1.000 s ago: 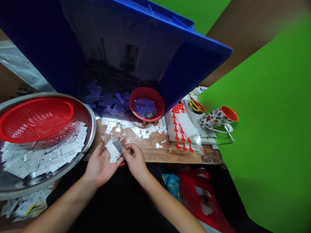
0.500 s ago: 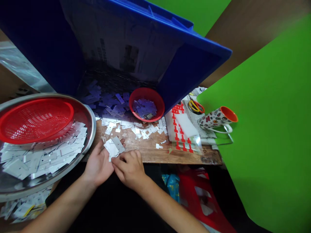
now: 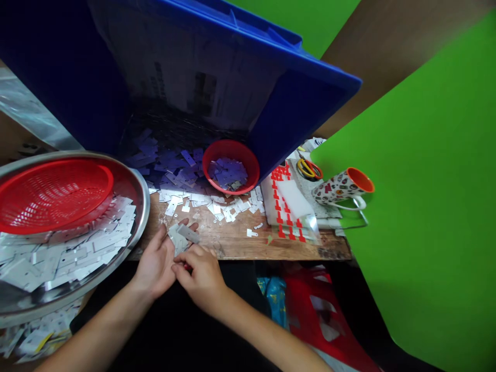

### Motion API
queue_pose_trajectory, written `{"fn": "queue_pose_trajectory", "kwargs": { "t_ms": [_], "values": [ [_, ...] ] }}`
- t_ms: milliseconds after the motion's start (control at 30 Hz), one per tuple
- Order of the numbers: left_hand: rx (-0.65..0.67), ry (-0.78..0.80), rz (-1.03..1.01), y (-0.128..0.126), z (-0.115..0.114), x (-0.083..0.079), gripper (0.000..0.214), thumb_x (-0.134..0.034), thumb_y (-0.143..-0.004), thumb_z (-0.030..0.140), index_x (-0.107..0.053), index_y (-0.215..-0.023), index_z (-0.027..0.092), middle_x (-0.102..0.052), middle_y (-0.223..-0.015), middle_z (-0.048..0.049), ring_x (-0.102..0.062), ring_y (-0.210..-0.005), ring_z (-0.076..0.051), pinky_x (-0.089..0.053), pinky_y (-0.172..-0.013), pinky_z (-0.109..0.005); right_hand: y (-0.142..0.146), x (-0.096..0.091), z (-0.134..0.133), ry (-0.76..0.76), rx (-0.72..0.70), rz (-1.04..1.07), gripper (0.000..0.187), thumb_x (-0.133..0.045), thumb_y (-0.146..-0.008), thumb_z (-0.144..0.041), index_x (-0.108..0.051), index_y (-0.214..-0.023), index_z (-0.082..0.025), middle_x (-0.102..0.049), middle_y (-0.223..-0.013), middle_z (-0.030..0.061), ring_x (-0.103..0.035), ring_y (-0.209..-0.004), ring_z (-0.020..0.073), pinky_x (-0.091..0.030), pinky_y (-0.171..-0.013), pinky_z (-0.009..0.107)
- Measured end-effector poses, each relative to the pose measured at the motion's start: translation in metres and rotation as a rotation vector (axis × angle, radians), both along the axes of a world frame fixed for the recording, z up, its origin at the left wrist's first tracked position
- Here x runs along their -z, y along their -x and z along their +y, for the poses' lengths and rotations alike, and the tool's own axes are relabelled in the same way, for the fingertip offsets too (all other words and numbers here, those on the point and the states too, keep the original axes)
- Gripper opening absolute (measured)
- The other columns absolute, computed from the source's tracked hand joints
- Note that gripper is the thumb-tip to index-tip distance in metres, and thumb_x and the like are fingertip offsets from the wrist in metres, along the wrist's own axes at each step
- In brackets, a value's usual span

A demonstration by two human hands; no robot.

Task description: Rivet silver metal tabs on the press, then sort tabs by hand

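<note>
My left hand (image 3: pixel 157 263) lies palm up at the front edge of the wooden table (image 3: pixel 240 243), cupping a small stack of thin silver metal plates (image 3: pixel 180 236). My right hand (image 3: pixel 199 274) sits right beside it, fingers curled, its fingertips pinching at the lower edge of that stack. More loose plates (image 3: pixel 217 204) are strewn on the wood just beyond the hands. A small red bowl (image 3: pixel 231 166) with plates in it stands behind them.
A big steel basin (image 3: pixel 139 181) at left holds many plates and a red mesh basket (image 3: pixel 50 194). A tilted blue crate (image 3: pixel 194 67) looms over the back. At right lie a red-printed sheet (image 3: pixel 289 204), scissors (image 3: pixel 308 169) and a patterned mug (image 3: pixel 343 185). Green surfaces fill the right.
My right hand has slid left and toward me, from the right side of the stack to its lower edge. The left hand has kept the plates.
</note>
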State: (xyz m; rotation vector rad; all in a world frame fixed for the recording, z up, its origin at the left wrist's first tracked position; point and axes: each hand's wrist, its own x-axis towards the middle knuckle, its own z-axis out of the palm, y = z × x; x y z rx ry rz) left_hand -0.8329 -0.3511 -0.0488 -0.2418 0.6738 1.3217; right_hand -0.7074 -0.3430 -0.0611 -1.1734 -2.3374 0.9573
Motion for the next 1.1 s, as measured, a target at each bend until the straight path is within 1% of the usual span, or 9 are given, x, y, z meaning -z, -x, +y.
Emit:
{"fn": "queue_pose_trajectory", "kwargs": {
  "t_ms": [167,300,400,500,600,700,800,1000,1100],
  "values": [
    [-0.029,0.003,0.045,-0.003,-0.001,0.003,0.041,-0.035,-0.093,0.039,-0.054,-0.123,0.018,-0.069,-0.107,-0.0112,-0.064,-0.103,-0.027,-0.044,-0.097,-0.047,0.006,-0.005,-0.002,0.059,0.076,-0.017,0.006,-0.062,-0.082,-0.022,-0.067,-0.081,-0.023,-0.060,-0.074,-0.0032,-0.054,-0.076,0.0132,-0.034,-0.069,0.027],
    [-0.096,0.048,0.127,0.001,-0.001,0.006,0.029,-0.039,-0.092,0.029,-0.061,-0.106,0.017,-0.071,-0.097,-0.0108,-0.066,-0.097,-0.024,-0.050,-0.090,-0.043,-0.010,-0.004,0.013,0.009,0.135,0.043,0.009,-0.057,-0.085,-0.022,-0.066,-0.083,-0.022,-0.062,-0.080,-0.0009,-0.056,-0.079,0.0142,-0.037,-0.072,0.027],
    [-0.152,0.101,0.190,0.005,-0.002,0.007,0.025,-0.042,-0.090,0.026,-0.063,-0.100,0.016,-0.071,-0.095,-0.0103,-0.065,-0.098,-0.022,-0.052,-0.088,-0.041,-0.028,0.002,0.038,-0.048,0.229,-0.083,0.014,-0.053,-0.089,-0.021,-0.066,-0.086,-0.022,-0.063,-0.084,0.0020,-0.056,-0.083,0.0165,-0.037,-0.074,0.028],
    [-0.169,0.124,0.194,0.006,-0.002,0.007,0.025,-0.042,-0.090,0.025,-0.063,-0.099,0.016,-0.071,-0.097,-0.0103,-0.064,-0.101,-0.023,-0.052,-0.089,-0.043,-0.041,0.007,0.060,-0.136,0.204,-0.286,0.016,-0.052,-0.089,-0.021,-0.068,-0.089,-0.023,-0.063,-0.085,0.0042,-0.056,-0.087,0.0197,-0.035,-0.076,0.031],
    [-0.176,0.131,0.185,0.006,-0.003,0.006,0.025,-0.042,-0.090,0.024,-0.063,-0.097,0.015,-0.071,-0.098,-0.0105,-0.064,-0.102,-0.023,-0.053,-0.088,-0.042,-0.045,0.008,0.069,-0.199,0.213,-0.349,0.013,-0.057,-0.088,-0.025,-0.068,-0.093,-0.025,-0.064,-0.088,0.0051,-0.055,-0.090,0.0222,-0.034,-0.079,0.034],
    [-0.170,0.137,0.184,0.006,-0.004,0.006,0.025,-0.041,-0.090,0.024,-0.063,-0.099,0.014,-0.071,-0.099,-0.0111,-0.064,-0.103,-0.023,-0.054,-0.086,-0.040,-0.047,0.008,0.070,-0.163,0.250,-0.320,0.012,-0.057,-0.088,-0.028,-0.068,-0.088,-0.024,-0.065,-0.088,0.0042,-0.055,-0.088,0.0216,-0.035,-0.078,0.033],
    [-0.166,0.138,0.184,0.007,-0.004,0.005,0.026,-0.042,-0.090,0.023,-0.063,-0.101,0.014,-0.071,-0.099,-0.0109,-0.065,-0.101,-0.022,-0.055,-0.084,-0.039,-0.053,0.008,0.071,-0.114,0.255,-0.256,0.018,-0.051,-0.090,-0.022,-0.068,-0.089,-0.022,-0.065,-0.088,0.0048,-0.056,-0.087,0.0200,-0.038,-0.079,0.032],
    [-0.155,0.125,0.190,0.005,-0.004,0.005,0.028,-0.040,-0.091,0.022,-0.064,-0.104,0.014,-0.071,-0.098,-0.0110,-0.067,-0.097,-0.022,-0.057,-0.081,-0.039,-0.063,0.007,0.061,-0.050,0.348,0.076,0.021,-0.045,-0.090,-0.020,-0.065,-0.097,-0.019,-0.065,-0.094,0.0065,-0.059,-0.091,0.0190,-0.044,-0.082,0.031],
    [-0.138,0.125,0.211,-0.003,-0.001,0.008,0.026,-0.043,-0.090,0.016,-0.064,-0.104,0.013,-0.072,-0.097,-0.0103,-0.068,-0.093,-0.018,-0.057,-0.077,-0.030,-0.050,0.003,0.044,0.039,0.283,0.202,0.021,-0.048,-0.090,-0.028,-0.064,-0.101,-0.021,-0.066,-0.096,0.0056,-0.060,-0.092,0.0181,-0.046,-0.082,0.031]
  ]
}}
